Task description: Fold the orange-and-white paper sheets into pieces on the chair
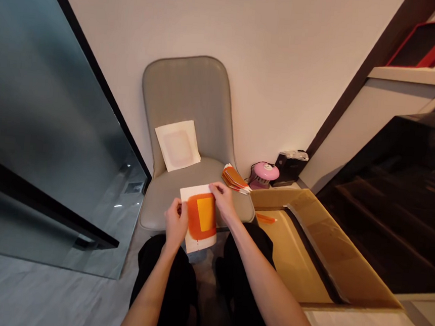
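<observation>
A white sheet with an orange patch and a yellow rectangle [203, 215] is held up in front of the grey chair [187, 92]. My left hand [177, 220] pinches its left edge, and my right hand [222, 199] grips its top right corner. Against the chair's backrest leans a white square sheet with a faint pinkish panel [178, 144]. Several folded orange and white pieces [236, 179] lie stacked at the right side of the seat.
An open cardboard box [361, 262] stands right of the chair, with a small orange piece [266, 218] inside. Behind it are a pink device [265, 172] and a black box [290, 168]. A glass door [46, 117] is at left, a shelf [419, 76] upper right.
</observation>
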The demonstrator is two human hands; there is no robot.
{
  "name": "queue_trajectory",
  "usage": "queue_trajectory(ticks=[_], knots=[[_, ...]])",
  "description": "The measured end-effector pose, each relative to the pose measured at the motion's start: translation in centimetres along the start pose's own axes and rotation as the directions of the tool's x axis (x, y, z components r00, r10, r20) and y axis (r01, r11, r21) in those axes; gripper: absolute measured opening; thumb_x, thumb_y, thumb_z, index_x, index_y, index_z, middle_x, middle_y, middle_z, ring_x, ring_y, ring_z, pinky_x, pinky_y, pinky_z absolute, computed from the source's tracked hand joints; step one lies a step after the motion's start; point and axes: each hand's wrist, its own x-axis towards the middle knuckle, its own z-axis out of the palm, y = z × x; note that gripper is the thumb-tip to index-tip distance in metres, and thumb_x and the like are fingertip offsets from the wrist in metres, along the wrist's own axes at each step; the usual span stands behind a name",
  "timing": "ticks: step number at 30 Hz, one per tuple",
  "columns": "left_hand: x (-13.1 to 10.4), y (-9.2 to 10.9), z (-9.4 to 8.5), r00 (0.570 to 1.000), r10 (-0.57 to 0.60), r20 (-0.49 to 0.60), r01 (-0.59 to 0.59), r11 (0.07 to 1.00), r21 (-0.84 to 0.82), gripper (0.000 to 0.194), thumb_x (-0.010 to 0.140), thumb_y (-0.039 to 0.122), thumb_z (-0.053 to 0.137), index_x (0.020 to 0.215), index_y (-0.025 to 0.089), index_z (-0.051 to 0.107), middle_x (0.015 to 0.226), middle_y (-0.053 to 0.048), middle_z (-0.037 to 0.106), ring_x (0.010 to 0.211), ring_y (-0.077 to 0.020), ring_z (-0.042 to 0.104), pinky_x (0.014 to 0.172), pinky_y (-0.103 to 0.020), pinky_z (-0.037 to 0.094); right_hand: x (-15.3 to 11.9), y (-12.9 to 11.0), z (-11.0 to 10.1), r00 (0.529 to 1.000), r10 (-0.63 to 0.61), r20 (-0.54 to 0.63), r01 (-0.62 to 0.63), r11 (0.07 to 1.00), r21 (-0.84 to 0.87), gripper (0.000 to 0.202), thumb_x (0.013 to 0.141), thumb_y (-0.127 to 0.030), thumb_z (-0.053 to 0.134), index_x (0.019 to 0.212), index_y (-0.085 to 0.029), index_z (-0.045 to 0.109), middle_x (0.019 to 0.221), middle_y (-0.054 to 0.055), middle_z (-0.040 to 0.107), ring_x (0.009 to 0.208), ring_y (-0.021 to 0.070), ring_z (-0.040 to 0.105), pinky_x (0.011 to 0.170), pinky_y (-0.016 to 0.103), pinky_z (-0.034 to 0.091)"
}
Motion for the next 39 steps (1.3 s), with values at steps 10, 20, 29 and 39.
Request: queue_trajectory(ticks=[10, 20, 29, 39], knots=[[-0.2, -0.1, 0.0, 1.000, -0.010, 0.002, 0.010, 0.999, -0.036, 0.027, 0.095, 0.035, 0.051, 0.072, 0.021, 0.052, 0.062, 0.004, 0.054, 0.058, -0.0133, 0.048, 0.057, -0.024, 0.034, -0.2, -0.1, -0.4, 1.000, 0.015, -0.005, -0.015, 0.999, -0.037, 0.044, 0.074, -0.064, 0.065, 0.074, -0.020, 0.063, 0.073, 0.001, 0.061, 0.073, 0.0180, 0.052, 0.067, 0.028, 0.044], [-0.1, -0.6, 0.0, 0.996, -0.090, -0.005, 0.088, 0.984, -0.156, 0.027, 0.093, 0.036, 0.052, 0.071, 0.020, 0.049, 0.063, 0.004, 0.051, 0.061, -0.0131, 0.048, 0.056, -0.022, 0.035, -0.6, 0.5, -1.0, 0.984, 0.144, 0.108, -0.146, 0.989, 0.011, 0.045, 0.065, -0.063, 0.076, 0.070, -0.019, 0.067, 0.069, 0.000, 0.060, 0.066, 0.0161, 0.051, 0.060, 0.027, 0.041], [-0.3, -0.6, 0.2, 0.989, -0.146, 0.030, 0.149, 0.964, -0.220, 0.029, 0.092, 0.040, 0.053, 0.072, 0.019, 0.052, 0.064, 0.003, 0.054, 0.061, -0.0129, 0.050, 0.056, -0.022, 0.037, -0.8, 0.0, -0.9, 0.987, 0.077, 0.138, -0.065, 0.994, -0.091, 0.045, 0.072, -0.064, 0.068, 0.066, -0.020, 0.062, 0.063, -0.002, 0.057, 0.063, 0.0157, 0.048, 0.059, 0.027, 0.036], [-0.1, 0.1, -0.3, 0.992, -0.126, -0.009, 0.122, 0.969, -0.215, 0.031, 0.090, 0.043, 0.057, 0.076, 0.017, 0.066, 0.071, 0.000, 0.063, 0.069, -0.0157, 0.057, 0.065, -0.024, 0.042, -1.5, -0.9, -1.7, 0.985, 0.005, 0.174, 0.023, 0.987, -0.159, 0.041, 0.079, -0.060, 0.065, 0.070, -0.020, 0.064, 0.068, 0.001, 0.063, 0.068, 0.0196, 0.054, 0.064, 0.030, 0.041]])
